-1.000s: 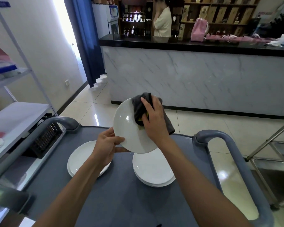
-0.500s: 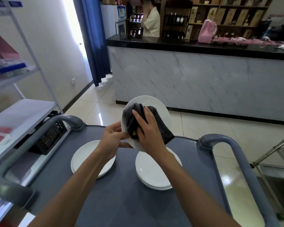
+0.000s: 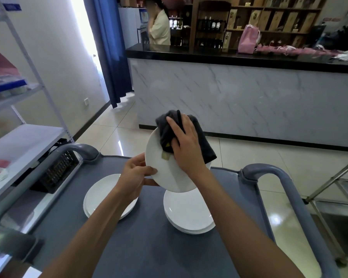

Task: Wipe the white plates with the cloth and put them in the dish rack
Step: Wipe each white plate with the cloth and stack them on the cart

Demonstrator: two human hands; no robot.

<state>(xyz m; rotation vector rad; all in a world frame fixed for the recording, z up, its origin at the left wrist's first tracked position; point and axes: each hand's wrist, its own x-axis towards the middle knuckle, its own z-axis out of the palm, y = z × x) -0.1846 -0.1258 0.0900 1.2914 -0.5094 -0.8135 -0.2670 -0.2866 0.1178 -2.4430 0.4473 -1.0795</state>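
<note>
We grip the plate (image 3: pixel 165 169) at its 8 o'clock rim with the left hand (image 3: pixel 134 177); right hand (image 3: pixel 186 145) fingers (image 3: pixel 174 125) lie fairly flat, pressing the cloth (image 3: pixel 197 137). Wipe in firm circles.

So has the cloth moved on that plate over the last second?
Yes. The dark cloth slid down toward the held plate's centre, then back up to its top rim.

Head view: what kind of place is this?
Likely a wine shop or bar service area: shelves of bottles behind a marble-fronted counter, with stacked white plates on a grey service cart.
</note>
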